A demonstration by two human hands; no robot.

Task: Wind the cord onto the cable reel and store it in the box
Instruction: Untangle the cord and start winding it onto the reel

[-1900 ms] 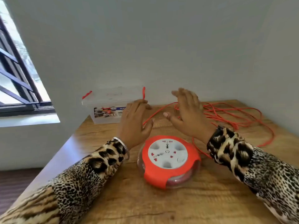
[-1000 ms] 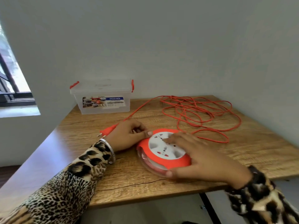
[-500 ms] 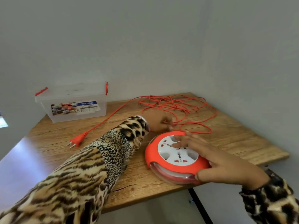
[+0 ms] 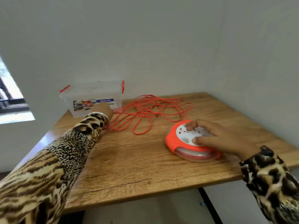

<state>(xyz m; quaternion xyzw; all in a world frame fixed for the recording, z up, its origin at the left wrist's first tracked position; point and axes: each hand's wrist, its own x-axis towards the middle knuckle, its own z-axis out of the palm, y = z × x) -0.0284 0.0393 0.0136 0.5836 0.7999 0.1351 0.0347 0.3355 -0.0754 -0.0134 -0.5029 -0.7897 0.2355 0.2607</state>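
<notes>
The round orange cable reel (image 4: 174, 143) with a white socket face lies flat near the table's right front edge. My right hand (image 4: 221, 136) sits on top of it, fingertips and thumb curled onto the white face. The orange cord (image 4: 150, 109) runs from the reel into a loose tangle at the back middle of the table. My left hand (image 4: 102, 109) reaches to the tangle's left end, just in front of the box; its fingers are hidden behind the wrist. The clear plastic box (image 4: 90, 97) with a lid and orange clips stands at the back left against the wall.
The wooden table (image 4: 137, 167) fits into a corner, with walls behind and to the right. Its front edge runs close under the reel. A window (image 4: 11, 97) is at the far left. A dark table leg (image 4: 208, 204) shows below the front edge.
My left arm has stretched further back and left toward the box. The view has swung, so the reel now sits at the right. My right hand's fingers have curled up onto the white face.
</notes>
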